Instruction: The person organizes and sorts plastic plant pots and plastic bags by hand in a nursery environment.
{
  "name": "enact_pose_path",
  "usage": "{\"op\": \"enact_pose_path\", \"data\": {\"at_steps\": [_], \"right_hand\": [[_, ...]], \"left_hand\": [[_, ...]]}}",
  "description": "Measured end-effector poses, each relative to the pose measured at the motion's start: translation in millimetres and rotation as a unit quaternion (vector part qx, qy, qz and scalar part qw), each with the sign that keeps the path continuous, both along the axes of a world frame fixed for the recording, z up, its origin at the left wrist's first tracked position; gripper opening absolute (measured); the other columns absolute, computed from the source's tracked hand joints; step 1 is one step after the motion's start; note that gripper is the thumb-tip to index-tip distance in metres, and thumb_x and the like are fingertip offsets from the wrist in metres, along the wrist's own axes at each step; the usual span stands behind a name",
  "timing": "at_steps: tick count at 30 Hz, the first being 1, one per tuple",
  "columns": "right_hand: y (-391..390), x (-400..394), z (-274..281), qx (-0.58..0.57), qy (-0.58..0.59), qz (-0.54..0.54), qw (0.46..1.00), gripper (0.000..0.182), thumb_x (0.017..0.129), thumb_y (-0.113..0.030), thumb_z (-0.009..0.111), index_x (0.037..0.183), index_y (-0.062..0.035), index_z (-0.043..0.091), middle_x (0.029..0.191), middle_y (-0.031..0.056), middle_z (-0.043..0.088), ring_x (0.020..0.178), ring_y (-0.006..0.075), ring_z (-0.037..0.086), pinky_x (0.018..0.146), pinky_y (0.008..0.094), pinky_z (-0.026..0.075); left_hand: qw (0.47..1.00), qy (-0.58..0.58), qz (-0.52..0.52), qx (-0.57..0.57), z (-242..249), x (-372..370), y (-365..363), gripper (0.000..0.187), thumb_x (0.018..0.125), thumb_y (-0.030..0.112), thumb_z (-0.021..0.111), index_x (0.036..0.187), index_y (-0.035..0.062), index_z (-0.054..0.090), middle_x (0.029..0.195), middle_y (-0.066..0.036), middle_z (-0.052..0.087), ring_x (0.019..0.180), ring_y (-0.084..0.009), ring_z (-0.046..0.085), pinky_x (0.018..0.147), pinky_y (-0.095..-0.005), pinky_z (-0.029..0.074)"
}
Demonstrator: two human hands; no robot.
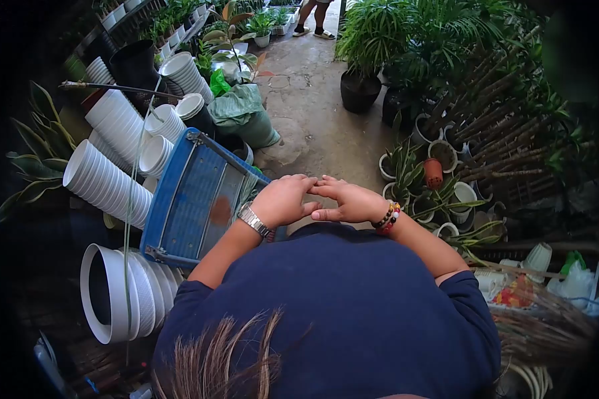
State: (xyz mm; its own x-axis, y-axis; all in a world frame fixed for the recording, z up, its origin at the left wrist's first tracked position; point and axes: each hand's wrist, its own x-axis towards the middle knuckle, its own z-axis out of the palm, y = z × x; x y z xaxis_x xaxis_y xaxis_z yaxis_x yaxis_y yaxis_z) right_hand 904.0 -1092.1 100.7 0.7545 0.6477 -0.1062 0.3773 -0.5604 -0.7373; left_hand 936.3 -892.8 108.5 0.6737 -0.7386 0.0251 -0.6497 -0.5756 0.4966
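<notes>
My left hand, with a metal-band watch on the wrist, is held in front of the navy shirt. Opposite it is my right hand, wearing bead bracelets. The fingertips of both hands meet and partly overlap, and the thumbs point toward each other with a gap above them. No object shows in either hand; the fingers look stretched out and slightly bent. Just left of my left forearm stands a blue folding chair with a grey, rust-stained panel.
Stacked white pots and ribbed white planters crowd the left. A green sack stands beyond the chair. A concrete path runs forward to a person's legs. Potted plants and an orange pot line the right.
</notes>
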Motion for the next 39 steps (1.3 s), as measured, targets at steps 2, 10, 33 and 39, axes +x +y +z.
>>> {"op": "enact_pose_path", "data": {"at_steps": [2,10,33,39], "right_hand": [[-24.1,37.8,6.3,-0.014,0.005,0.008,1.000,0.066,0.081,-0.051,0.057,0.126,-0.0032,0.047,0.130,0.0202,0.044,0.128,0.0377,0.031,0.104,0.0439,0.027],[-75.4,181.4,6.9,0.023,-0.018,0.080,0.996,0.064,0.081,-0.046,0.060,0.124,0.0003,0.047,0.125,0.0208,0.047,0.122,0.0362,0.038,0.101,0.0402,0.032],[-237.6,514.1,-39.1,0.069,0.246,-0.164,0.953,0.047,0.088,-0.034,0.057,0.126,-0.0084,0.049,0.121,0.0113,0.055,0.112,0.0193,0.051,0.093,0.0304,0.040],[-307.1,521.0,-84.2,0.067,0.362,-0.217,0.904,0.038,0.090,-0.033,0.054,0.119,-0.0093,0.057,0.111,0.0035,0.061,0.103,0.0115,0.054,0.091,0.0266,0.040]], "left_hand": [[1.000,0.002,0.019,-0.011,1.8,34.7,-20.9,0.041,0.077,0.035,0.060,0.107,0.0060,0.058,0.102,-0.013,0.060,0.097,-0.0308,0.056,0.084,-0.0395,0.045],[0.995,0.031,0.091,-0.025,11.4,146.3,-68.2,0.045,0.080,0.033,0.061,0.113,0.0034,0.056,0.111,-0.015,0.058,0.103,-0.0303,0.055,0.087,-0.0369,0.044],[0.975,0.214,-0.001,0.066,-28.1,507.7,-154.3,0.039,0.082,0.037,0.057,0.108,0.0073,0.061,0.102,-0.014,0.061,0.096,-0.0314,0.057,0.083,-0.0394,0.045],[0.918,0.391,-0.047,-0.043,-27.8,534.0,-172.2,0.024,0.081,0.026,0.064,0.097,0.0080,0.067,0.084,-0.009,0.064,0.077,-0.0207,0.062,0.071,-0.0310,0.048]]}}
